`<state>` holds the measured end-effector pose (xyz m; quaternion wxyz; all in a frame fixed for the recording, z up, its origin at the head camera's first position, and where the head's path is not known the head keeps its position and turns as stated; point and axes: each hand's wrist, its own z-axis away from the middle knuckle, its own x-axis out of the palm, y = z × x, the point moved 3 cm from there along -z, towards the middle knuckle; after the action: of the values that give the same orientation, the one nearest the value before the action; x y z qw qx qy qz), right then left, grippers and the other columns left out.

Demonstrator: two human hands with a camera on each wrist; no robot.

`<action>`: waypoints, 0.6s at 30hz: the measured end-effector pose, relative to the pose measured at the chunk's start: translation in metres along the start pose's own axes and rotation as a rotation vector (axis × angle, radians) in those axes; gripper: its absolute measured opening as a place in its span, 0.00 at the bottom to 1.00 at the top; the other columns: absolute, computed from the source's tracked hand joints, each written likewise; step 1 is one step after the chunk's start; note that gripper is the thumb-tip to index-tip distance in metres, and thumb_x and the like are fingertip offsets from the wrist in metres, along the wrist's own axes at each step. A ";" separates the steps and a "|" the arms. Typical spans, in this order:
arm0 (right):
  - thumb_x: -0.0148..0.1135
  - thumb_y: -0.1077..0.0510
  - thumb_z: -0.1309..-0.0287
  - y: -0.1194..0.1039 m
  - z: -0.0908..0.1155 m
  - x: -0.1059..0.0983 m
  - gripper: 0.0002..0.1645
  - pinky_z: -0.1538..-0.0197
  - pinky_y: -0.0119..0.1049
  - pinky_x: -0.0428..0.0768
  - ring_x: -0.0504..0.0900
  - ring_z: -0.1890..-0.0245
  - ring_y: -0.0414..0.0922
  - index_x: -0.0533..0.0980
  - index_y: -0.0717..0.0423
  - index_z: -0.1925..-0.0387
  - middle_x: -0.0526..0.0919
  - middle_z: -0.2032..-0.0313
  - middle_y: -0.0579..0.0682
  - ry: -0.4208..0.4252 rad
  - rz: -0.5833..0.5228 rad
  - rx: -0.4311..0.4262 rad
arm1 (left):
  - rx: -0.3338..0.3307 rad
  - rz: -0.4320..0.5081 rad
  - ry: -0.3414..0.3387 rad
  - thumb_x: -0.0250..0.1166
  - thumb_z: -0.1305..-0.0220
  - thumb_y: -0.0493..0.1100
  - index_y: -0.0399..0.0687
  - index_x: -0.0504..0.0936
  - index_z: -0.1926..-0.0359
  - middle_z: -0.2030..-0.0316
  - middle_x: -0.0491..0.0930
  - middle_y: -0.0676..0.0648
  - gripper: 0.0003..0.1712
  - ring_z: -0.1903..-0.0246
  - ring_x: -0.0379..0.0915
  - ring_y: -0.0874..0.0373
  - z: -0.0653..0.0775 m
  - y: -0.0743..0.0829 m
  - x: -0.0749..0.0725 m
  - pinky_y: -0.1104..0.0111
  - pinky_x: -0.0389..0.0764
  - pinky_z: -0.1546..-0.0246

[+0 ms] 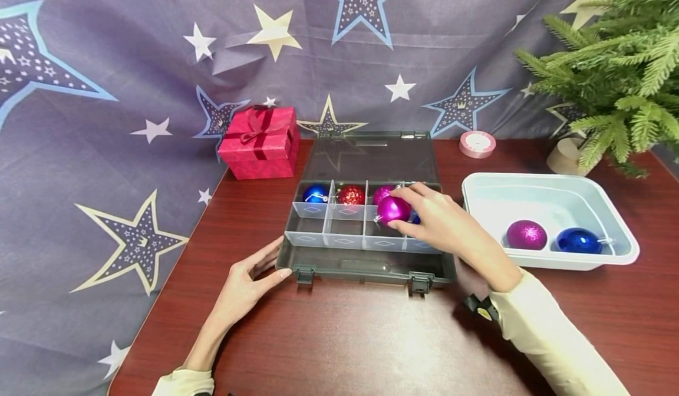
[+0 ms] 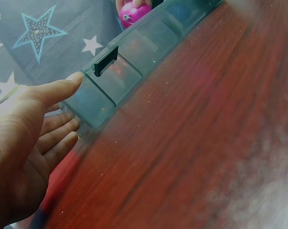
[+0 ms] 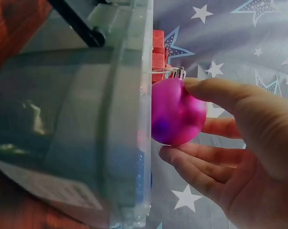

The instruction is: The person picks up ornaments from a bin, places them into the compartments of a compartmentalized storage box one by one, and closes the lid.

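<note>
Over the front row of a dividered plastic box (image 1: 345,226), my right hand (image 1: 442,219) pinches a shiny magenta bauble (image 1: 394,210) between thumb and fingers. In the right wrist view that bauble (image 3: 178,112) overlaps the box's edge, its silver cap toward the top. My left hand (image 1: 241,287) rests at the box's front left corner, thumb and fingers extended. The left wrist view has the thumb tip beside a dark latch (image 2: 106,61). In the back row lie a blue bauble (image 1: 315,194), a red glitter bauble (image 1: 350,195) and a magenta glitter bauble (image 1: 383,194). Another blue bauble (image 1: 416,217) is partly hidden behind my right hand.
On the right, a white tub (image 1: 628,248) holds a purple glitter bauble (image 1: 526,234) and a blue bauble (image 1: 578,241). Behind stand a red gift box (image 1: 260,145), a pink ribbon roll (image 1: 477,144) and a small fir tree (image 1: 620,72). The box's lid (image 1: 371,157) leans back.
</note>
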<state>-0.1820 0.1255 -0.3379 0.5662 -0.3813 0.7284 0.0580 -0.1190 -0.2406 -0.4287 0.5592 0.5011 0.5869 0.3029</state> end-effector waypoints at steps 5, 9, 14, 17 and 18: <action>0.76 0.50 0.40 -0.002 -0.001 0.002 0.32 0.50 0.63 0.83 0.85 0.53 0.60 0.78 0.61 0.39 0.80 0.47 0.64 -0.035 0.018 0.013 | -0.002 -0.001 0.001 0.75 0.35 0.37 0.54 0.76 0.28 0.36 0.79 0.47 0.35 0.40 0.79 0.50 0.000 0.000 0.000 0.73 0.77 0.42; 0.76 0.50 0.39 0.000 0.002 0.002 0.31 0.52 0.60 0.84 0.86 0.56 0.58 0.78 0.62 0.40 0.80 0.48 0.62 -0.022 0.018 0.000 | -0.005 0.000 0.000 0.75 0.36 0.37 0.54 0.76 0.28 0.36 0.79 0.47 0.35 0.40 0.79 0.50 0.000 0.000 0.000 0.73 0.77 0.42; 0.75 0.52 0.38 0.005 0.009 -0.004 0.28 0.56 0.55 0.86 0.87 0.61 0.56 0.79 0.62 0.42 0.82 0.50 0.60 0.000 -0.006 0.005 | -0.005 0.003 -0.001 0.75 0.36 0.37 0.53 0.76 0.28 0.37 0.80 0.46 0.36 0.41 0.79 0.49 0.000 0.000 0.001 0.73 0.77 0.42; 0.75 0.52 0.37 0.010 0.015 -0.010 0.27 0.54 0.55 0.86 0.87 0.60 0.56 0.80 0.62 0.42 0.82 0.49 0.60 -0.015 -0.011 0.023 | -0.003 0.005 0.000 0.75 0.36 0.36 0.52 0.76 0.28 0.37 0.80 0.45 0.36 0.41 0.79 0.50 0.000 0.000 0.001 0.73 0.77 0.42; 0.74 0.52 0.37 0.012 0.017 -0.012 0.27 0.53 0.56 0.85 0.87 0.60 0.56 0.80 0.61 0.41 0.82 0.49 0.60 -0.023 -0.011 0.029 | -0.002 0.007 0.000 0.75 0.36 0.36 0.52 0.76 0.28 0.37 0.80 0.45 0.36 0.41 0.79 0.50 0.000 0.001 0.000 0.73 0.77 0.42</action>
<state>-0.1757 0.1485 -0.3376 0.5802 -0.3764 0.7206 0.0490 -0.1191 -0.2399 -0.4283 0.5586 0.5024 0.5850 0.3054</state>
